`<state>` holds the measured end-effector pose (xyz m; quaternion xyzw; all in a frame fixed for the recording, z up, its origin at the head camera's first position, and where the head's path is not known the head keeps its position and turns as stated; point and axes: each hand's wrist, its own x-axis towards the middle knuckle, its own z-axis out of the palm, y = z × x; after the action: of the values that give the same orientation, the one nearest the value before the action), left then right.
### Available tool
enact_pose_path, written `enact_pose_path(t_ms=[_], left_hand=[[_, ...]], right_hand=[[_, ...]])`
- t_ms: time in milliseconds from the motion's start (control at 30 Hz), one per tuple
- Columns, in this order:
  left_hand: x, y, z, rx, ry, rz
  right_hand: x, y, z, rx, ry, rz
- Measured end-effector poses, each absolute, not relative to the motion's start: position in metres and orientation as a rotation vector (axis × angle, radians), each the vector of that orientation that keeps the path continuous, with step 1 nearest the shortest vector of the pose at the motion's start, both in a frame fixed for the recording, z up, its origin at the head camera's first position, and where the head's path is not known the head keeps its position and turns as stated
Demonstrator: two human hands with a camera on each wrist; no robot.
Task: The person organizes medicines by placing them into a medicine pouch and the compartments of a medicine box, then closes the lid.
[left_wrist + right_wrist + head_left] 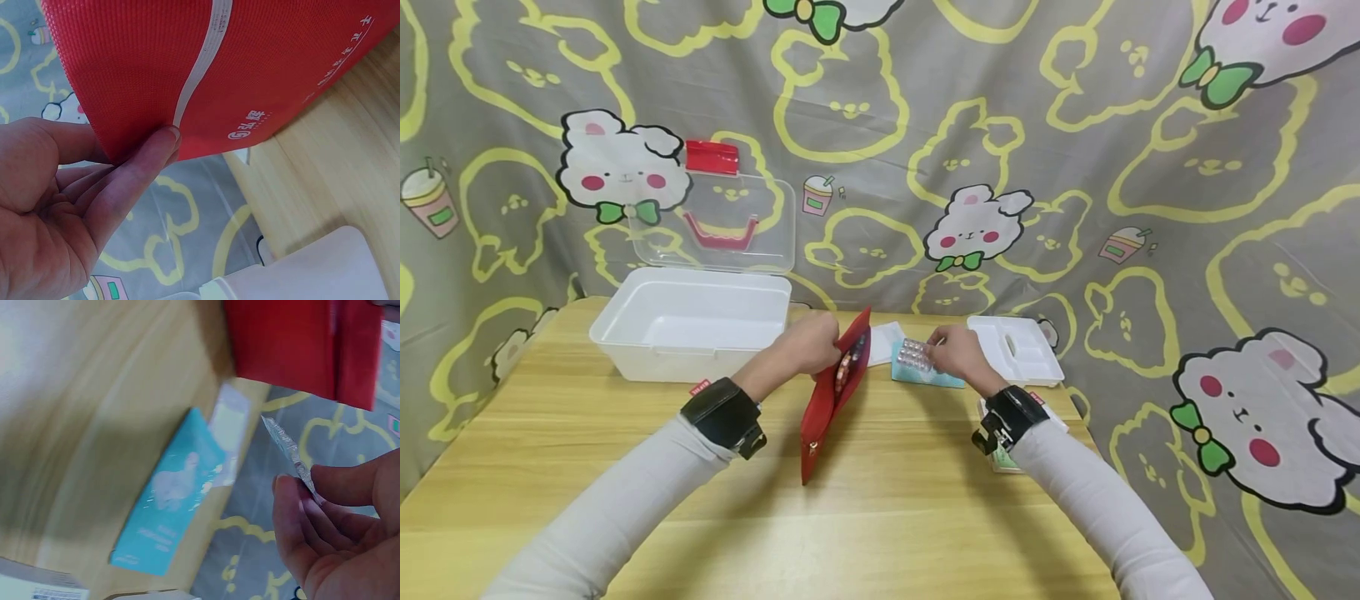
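Note:
My left hand (811, 343) grips the top edge of a red zippered pouch (820, 412), holding it on edge with its mouth parted. Packs of pills (844, 371) show inside. In the left wrist view the thumb presses the red fabric (137, 75) near a white strip. My right hand (958, 354) pinches a silver blister pack (914, 354) by its edge, to the right of the pouch. The right wrist view shows the blister pack (289, 447) edge-on between thumb and fingers. Below it on the table lies a light-blue packet (169, 494), beside a white packet (886, 343).
A white box (692, 358) with its clear lid (715, 221) raised stands at the back left. A white divided tray (1015, 350) sits at the back right. Small boxes (1006, 461) lie partly hidden under the right wrist. A patterned curtain (880, 167) hangs behind the wooden table (887, 533).

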<state>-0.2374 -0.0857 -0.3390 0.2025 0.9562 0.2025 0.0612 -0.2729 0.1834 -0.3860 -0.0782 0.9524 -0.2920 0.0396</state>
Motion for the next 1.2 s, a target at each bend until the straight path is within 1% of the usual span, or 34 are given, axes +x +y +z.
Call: enact_pose_path(t_ms=[133,300,700,967,1200], left_hand=[[-0.237,-0.085,-0.339,0.618,2.889,0.631],[-0.236,-0.085,-0.339,0.626,2.897,0.628],[-0.239,-0.083,-0.341,0.614,2.898,0.602],[-0.239,-0.083,-0.342,0.619,2.888,0.617],[-0.239,-0.082,-0.341,0.616,2.895,0.596]], right_hand=[[-0.273,0.179,-0.373,-0.196,2.899,-0.993],[-0.27,0.173,-0.359,-0.204,2.88,-1.137],[-0.267,0.154,-0.34,-0.192,2.623,-1.369],[-0.265,0.144,-0.338,-0.16,2.518,-1.34],[-0.268,0.135,-0.344,-0.193,2.504,-1.323]])
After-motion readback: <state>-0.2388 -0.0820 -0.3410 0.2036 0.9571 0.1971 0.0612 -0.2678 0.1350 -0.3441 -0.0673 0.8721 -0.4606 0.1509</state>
